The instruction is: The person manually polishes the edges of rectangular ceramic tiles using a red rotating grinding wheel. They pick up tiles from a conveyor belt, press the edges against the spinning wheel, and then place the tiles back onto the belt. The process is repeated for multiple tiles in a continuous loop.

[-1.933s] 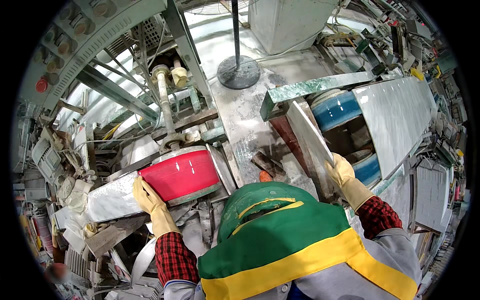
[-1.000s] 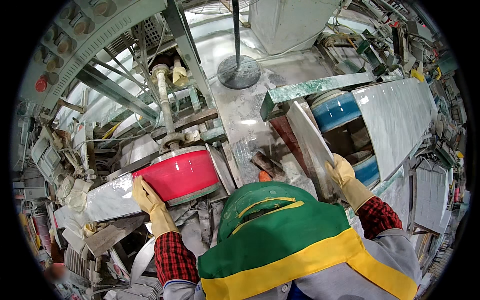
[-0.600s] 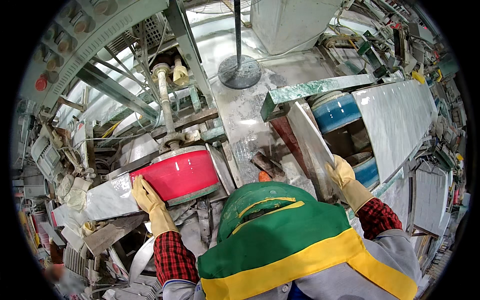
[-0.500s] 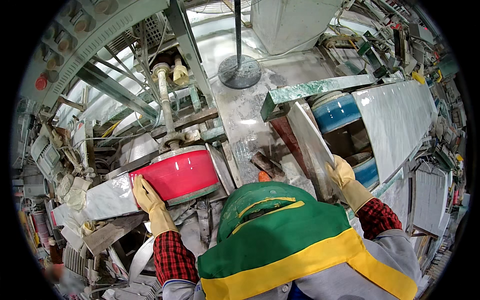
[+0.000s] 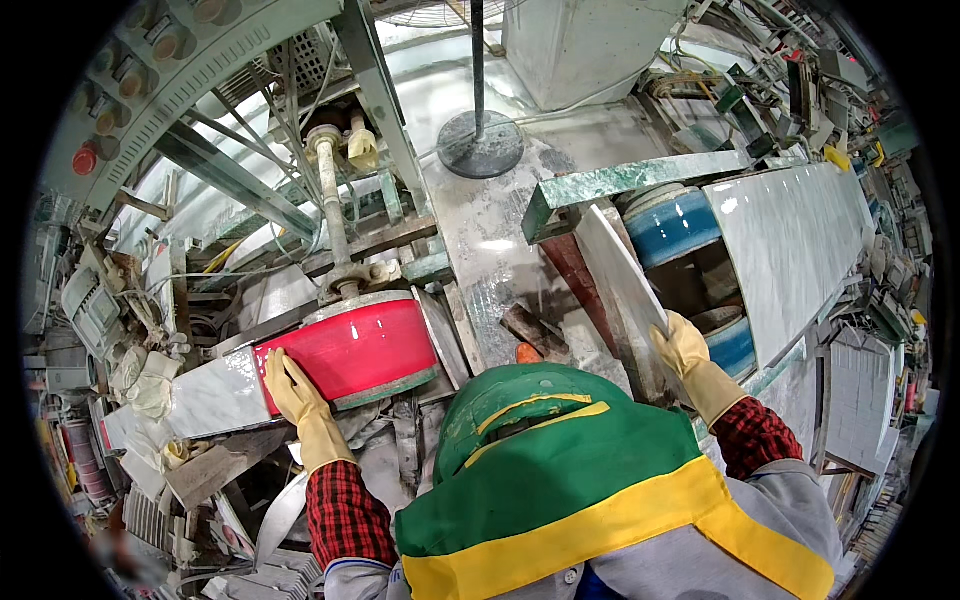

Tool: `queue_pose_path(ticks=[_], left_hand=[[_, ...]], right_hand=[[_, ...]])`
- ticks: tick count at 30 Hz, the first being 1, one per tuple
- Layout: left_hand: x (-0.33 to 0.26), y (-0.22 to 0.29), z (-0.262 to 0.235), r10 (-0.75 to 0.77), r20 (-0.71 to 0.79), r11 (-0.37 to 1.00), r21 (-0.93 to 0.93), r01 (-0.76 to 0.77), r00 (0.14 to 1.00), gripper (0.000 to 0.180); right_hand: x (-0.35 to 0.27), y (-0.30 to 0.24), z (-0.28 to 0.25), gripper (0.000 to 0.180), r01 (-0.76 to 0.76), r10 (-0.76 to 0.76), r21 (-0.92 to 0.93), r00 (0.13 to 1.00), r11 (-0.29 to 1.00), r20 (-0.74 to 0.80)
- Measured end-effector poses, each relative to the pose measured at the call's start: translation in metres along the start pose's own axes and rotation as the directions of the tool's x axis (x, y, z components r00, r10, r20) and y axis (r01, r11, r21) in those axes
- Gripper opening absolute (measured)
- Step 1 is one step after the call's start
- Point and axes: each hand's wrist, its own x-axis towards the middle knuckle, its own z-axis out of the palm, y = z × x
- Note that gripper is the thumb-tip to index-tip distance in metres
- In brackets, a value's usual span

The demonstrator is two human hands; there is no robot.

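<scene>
My left hand, in a yellow rubber glove, presses on a long grey-white marble strip that lies against a red drum wheel; the fingertips reach up onto the red face. My right hand, also gloved, grips the edge of a narrow marble slab standing on edge beside a blue drum wheel. A green cap and a green-and-yellow vest fill the lower middle and hide what lies below them.
A wide marble slab runs off to the right. A wet stone table lies ahead, with a round pole base and a rusty block. A metal frame, a shaft and a control panel stand at the left.
</scene>
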Motion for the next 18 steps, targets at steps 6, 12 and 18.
queue_pose_path(ticks=[6,12,18], left_hand=[[-0.0006,-0.0028,0.0008,0.009,-0.007,1.0,0.0,-0.009,1.0,0.036],[-0.0006,0.0002,0.0009,-0.027,-0.002,1.0,-0.017,0.027,1.0,0.036],[-0.0021,-0.0035,0.0017,-0.009,-0.001,0.999,-0.031,0.009,1.0,0.036]], right_hand=[[0.0009,0.002,0.0043,0.04,-0.024,0.024,-0.002,1.0,1.0,-0.009],[0.001,0.0022,0.0053,0.04,-0.022,0.022,-0.006,1.0,1.0,0.004],[-0.0019,-0.0011,0.0036,0.041,0.006,-0.006,-0.01,1.0,1.0,-0.021]])
